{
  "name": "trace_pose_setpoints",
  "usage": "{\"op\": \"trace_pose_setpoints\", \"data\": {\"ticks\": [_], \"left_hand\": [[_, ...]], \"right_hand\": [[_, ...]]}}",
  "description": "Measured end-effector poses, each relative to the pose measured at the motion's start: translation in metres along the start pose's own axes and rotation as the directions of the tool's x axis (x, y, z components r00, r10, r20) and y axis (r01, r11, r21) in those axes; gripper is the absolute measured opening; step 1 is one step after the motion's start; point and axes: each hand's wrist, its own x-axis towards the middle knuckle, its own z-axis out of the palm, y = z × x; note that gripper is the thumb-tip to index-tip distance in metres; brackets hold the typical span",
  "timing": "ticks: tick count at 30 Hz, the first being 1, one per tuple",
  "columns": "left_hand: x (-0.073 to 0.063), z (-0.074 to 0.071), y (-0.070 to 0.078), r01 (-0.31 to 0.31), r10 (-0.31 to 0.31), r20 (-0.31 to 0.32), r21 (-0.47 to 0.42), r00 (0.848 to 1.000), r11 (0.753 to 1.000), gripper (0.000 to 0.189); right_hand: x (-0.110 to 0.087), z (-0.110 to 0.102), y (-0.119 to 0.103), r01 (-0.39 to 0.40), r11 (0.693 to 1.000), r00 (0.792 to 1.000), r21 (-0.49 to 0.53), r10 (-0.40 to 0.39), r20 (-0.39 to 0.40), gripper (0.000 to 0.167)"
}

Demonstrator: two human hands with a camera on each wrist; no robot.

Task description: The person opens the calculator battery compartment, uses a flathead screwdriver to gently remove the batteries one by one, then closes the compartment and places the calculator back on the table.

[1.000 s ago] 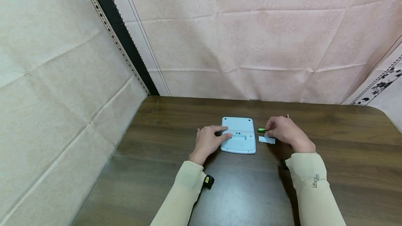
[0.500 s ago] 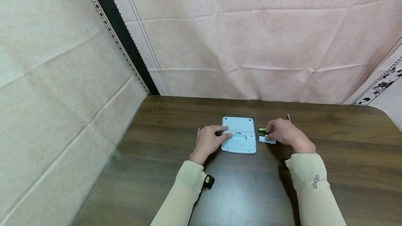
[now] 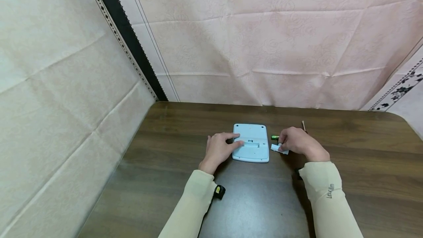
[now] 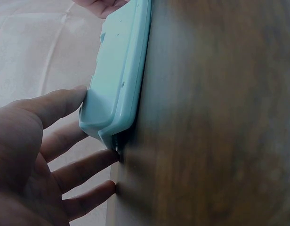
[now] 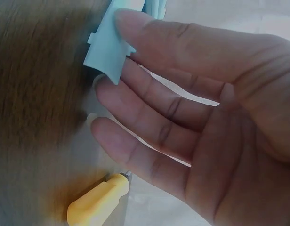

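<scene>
A light-blue, flat device (image 3: 252, 155), calculator-like, lies face down with its battery slot exposed. My left hand (image 3: 216, 150) rests at its left edge, thumb and index finger spread over the back. In the left wrist view the other fingers (image 4: 86, 169) reach past the edge to the table. To the device's right, my right hand (image 3: 299, 143) pinches a light-blue battery cover (image 5: 106, 49) by thumb and index finger. The cover has small tabs along its sides and is tilted. A green battery (image 3: 275, 137) lies just beyond the cover, partly hidden by the right hand.
A screwdriver with a yellow handle (image 5: 99, 201) lies on the table beyond my right hand, mostly hidden from the head view. The brown wooden table (image 3: 251, 208) meets pale patterned cloth (image 3: 271, 47) at the back and left.
My right hand has drawn slightly nearer to me. The battery cover, which lay flat, has been tilted and shifted a little left in its pinch. The left hand and device have stayed still.
</scene>
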Motion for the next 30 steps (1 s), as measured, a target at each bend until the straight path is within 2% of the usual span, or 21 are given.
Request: {"op": "trace_pose_setpoints", "data": {"ticks": [9, 15, 19, 24, 30], "left_hand": [[0.0005, 0.0005, -0.0013, 0.005, -0.005, 0.003, 0.007, 1.000, 1.000, 0.035], [0.0007, 0.0002, -0.0005, 0.008, -0.008, 0.001, 0.008, 1.000, 1.000, 0.035], [0.0005, 0.0000, -0.0005, 0.010, -0.010, 0.002, 0.007, 1.000, 1.000, 0.035], [-0.0002, -0.0007, -0.0003, 0.007, -0.007, 0.004, -0.007, 1.000, 1.000, 0.035], [-0.0008, -0.0016, -0.0006, 0.004, -0.004, 0.005, -0.021, 1.000, 1.000, 0.035]], "right_hand": [[-0.0020, -0.0003, -0.0009, 0.018, 1.000, 1.000, 0.008, -0.018, -0.025, 0.008], [-0.0023, -0.0020, -0.0010, 0.063, 0.998, 0.997, 0.020, -0.062, -0.050, 0.016], [-0.0029, -0.0040, -0.0019, 0.067, 0.998, 0.996, 0.021, -0.065, -0.065, 0.016], [-0.0044, -0.0059, -0.0015, 0.088, 0.996, 0.989, 0.018, -0.085, -0.123, 0.013], [-0.0040, -0.0054, -0.0032, 0.131, 0.991, 0.967, 0.009, -0.126, -0.220, 0.011]]}}
